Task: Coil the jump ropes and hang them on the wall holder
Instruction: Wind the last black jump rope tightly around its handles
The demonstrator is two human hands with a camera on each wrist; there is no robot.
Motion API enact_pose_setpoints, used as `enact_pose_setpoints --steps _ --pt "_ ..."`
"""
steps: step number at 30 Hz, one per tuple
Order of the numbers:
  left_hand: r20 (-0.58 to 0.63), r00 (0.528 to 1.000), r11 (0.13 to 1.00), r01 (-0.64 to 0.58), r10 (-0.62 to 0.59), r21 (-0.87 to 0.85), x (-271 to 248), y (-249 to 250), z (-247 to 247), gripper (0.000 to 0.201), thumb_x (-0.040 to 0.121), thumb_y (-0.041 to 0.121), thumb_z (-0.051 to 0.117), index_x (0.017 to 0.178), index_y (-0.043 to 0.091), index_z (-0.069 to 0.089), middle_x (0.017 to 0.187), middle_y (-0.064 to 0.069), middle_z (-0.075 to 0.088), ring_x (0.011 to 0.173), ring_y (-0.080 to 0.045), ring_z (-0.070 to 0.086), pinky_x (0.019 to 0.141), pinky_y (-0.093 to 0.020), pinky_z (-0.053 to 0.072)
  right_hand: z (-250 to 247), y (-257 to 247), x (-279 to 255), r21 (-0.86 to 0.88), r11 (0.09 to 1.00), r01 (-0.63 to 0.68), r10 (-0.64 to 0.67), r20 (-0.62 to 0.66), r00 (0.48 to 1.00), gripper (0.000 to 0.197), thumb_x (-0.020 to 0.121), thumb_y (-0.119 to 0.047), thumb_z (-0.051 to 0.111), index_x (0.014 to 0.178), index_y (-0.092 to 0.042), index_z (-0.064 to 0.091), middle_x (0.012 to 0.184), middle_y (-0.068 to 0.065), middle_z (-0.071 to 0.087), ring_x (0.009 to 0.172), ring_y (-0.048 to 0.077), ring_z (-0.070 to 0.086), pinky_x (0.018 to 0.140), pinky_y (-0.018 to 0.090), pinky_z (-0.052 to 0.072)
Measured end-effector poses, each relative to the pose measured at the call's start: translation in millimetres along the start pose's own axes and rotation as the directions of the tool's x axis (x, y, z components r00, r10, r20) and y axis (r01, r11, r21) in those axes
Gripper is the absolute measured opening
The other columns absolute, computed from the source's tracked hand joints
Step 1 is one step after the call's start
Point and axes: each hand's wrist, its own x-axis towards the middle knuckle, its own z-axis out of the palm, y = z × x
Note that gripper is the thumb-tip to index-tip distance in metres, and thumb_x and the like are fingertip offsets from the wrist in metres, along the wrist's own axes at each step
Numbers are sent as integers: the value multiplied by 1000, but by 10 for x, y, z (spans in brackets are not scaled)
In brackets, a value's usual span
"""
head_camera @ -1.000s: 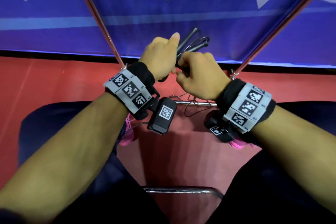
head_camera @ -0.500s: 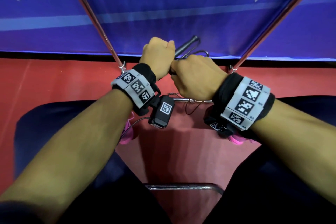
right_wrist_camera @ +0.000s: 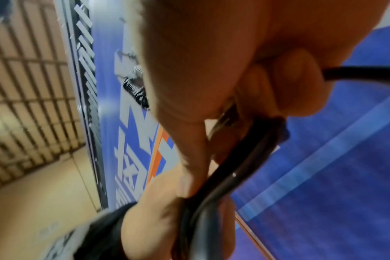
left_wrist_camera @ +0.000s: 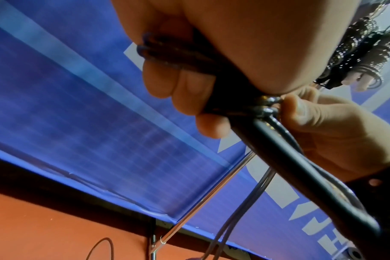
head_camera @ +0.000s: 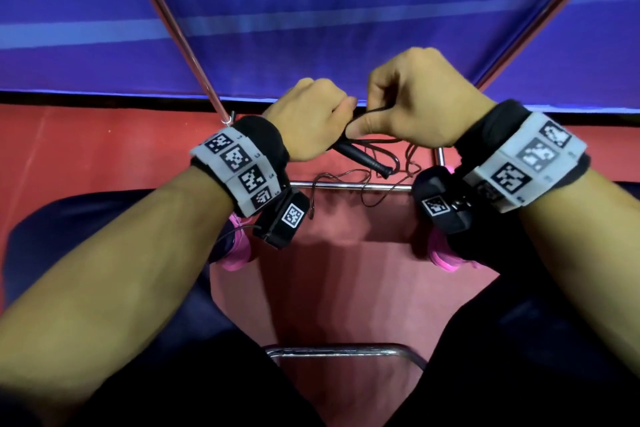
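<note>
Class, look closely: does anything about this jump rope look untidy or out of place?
Yes: below the left hand gripping the black handles, loops of loose cord straggle across the chrome bar, not yet coiled.

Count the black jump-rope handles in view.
2. Both handles sit side by side in the left hand's fist, ends jutting out below; the right hand pinches the rope beside them. Others may be hidden.

Left hand point(head_camera: 311, 121) beside right hand point(head_camera: 419, 97); cord point(left_wrist_camera: 228, 227) across bar point(head_camera: 388, 187).
</note>
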Motion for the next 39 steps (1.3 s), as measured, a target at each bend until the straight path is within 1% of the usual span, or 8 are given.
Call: enact_pose_setpoints --steps 5,11,17,19,24,27,34,39 --pt "49 992 988 -112 117 -102 -109 43 -69 45 96 29 33 56 15 47 56 -10 57 59 -25 51 64 -40 42 -77 29 0 404 913 -58 -5 155 988 35 67 -33 88 66 -7 65 55 11 61 52 11 48 50 22 39" --pt "-100 995 823 -81 29 -563 -188 230 -204 73 110 36 23 63 -15 45 51 -33 51 33 -12 41 42 -19 33 -209 95 43 742 669 -54 -25 95 995 19 84 -12 72 76 -1 58 52 -5 63 43 4 47 44 16 35" --pt "-227 941 657 -6 -252 -753 -158 312 -306 63 111 37 26 64 0 46 60 -36 50 27 -14 39 36 -16 25 118 -31 168 743 670 10 76 -81 994 27 82 8 56 67 -14 57 53 1 43 48 14 36 48 24 29" --pt "-256 891 646 53 -376 -762 -90 238 -285 60 109 37 36 58 7 41 58 -31 51 27 -17 40 35 -17 24 235 -131 177 642 767 5 126 -159 979 23 78 10 52 71 -10 61 53 -1 49 48 11 40 49 25 32" --pt "-283 821 651 136 -495 -747 -7 54 -201 53 99 25 51 49 10 41 47 -18 47 35 -25 41 40 -24 26 476 -282 110 712 701 -42 236 -176 956 17 85 -10 53 74 2 59 55 0 51 47 14 39 48 26 31" --pt "-318 792 702 185 -521 -688 2 6 -168 50 93 29 51 47 17 35 51 -13 36 46 -23 37 45 -32 28 504 -294 23 638 769 -32 158 -141 977 21 76 -28 61 64 -12 57 56 -2 42 53 15 34 52 30 29" --pt "-265 833 767 261 -486 -586 -21 32 -116 39 95 38 43 68 10 39 55 -2 36 57 -30 37 56 -44 34 624 -288 -19 697 715 -60 193 -114 975 39 95 -17 66 57 -23 63 47 -7 47 41 9 35 42 19 30" --pt "-178 882 715 219 -437 -664 -34 96 -170 37 104 36 42 76 14 50 59 -9 45 41 -19 36 40 -25 27 590 -270 -5 763 642 -75 198 -71 978 34 95 -11 66 63 -22 64 44 -10 51 37 7 32 40 18 27"
